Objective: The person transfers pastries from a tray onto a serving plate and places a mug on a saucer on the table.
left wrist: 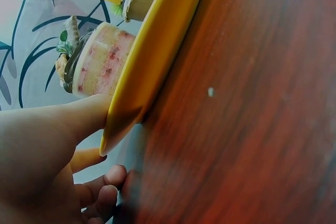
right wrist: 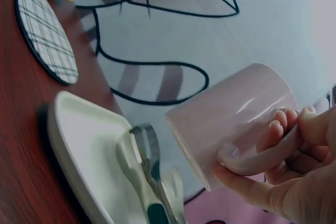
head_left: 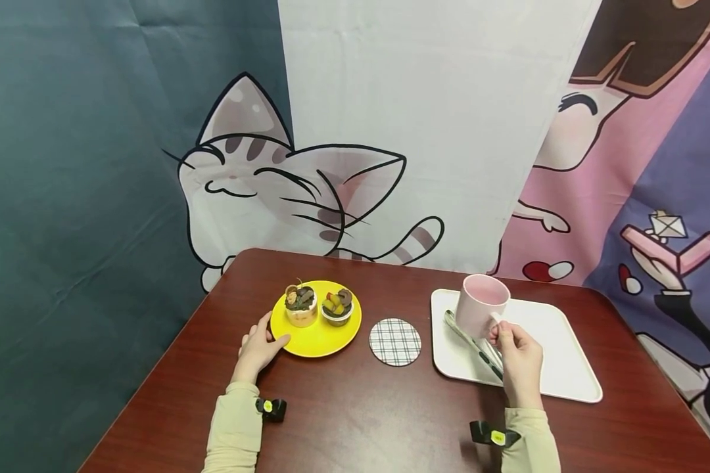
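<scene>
My left hand (head_left: 258,349) pinches the near left rim of a yellow plate (head_left: 313,345), its thumb on top and the index finger at the rim's underside in the left wrist view. Two small decorated cupcakes stand on that plate: a pale pinkish one (left wrist: 105,61) and a darker-cupped one with yellow pieces (head_left: 338,307). By its handle, my right hand (head_left: 522,361) grips a pale pink mug (head_left: 481,307). In the right wrist view the mug (right wrist: 231,121) is raised above the white tray (right wrist: 89,150).
Cutlery with dark green handles (head_left: 479,351) lies on the white tray (head_left: 562,351), beneath the mug. A round checked coaster (head_left: 395,342) sits between plate and tray. All stand on a reddish-brown table (head_left: 367,414) before a printed cartoon curtain (head_left: 390,98).
</scene>
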{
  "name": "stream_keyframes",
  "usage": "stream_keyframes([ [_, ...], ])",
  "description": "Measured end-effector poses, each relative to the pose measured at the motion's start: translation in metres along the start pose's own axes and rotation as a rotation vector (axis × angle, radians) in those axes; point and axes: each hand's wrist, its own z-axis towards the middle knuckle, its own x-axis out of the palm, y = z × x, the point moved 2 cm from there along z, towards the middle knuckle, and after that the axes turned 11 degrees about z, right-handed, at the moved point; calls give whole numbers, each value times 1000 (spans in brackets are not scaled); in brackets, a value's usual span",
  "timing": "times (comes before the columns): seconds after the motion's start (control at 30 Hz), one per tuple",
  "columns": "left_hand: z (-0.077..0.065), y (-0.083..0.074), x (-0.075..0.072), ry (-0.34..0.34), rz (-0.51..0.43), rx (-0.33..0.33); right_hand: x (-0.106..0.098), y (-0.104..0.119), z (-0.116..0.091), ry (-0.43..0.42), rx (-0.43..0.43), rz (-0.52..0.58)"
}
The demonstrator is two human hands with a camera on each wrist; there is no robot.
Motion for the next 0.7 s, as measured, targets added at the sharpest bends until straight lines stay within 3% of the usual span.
stream_keyframes([
  [0.2,0,0,2,1,-6,1,12,-2,-6,54,8,-110],
  [0.7,0,-1,0,11,14,3,37,-19,-16,161,67,-31],
])
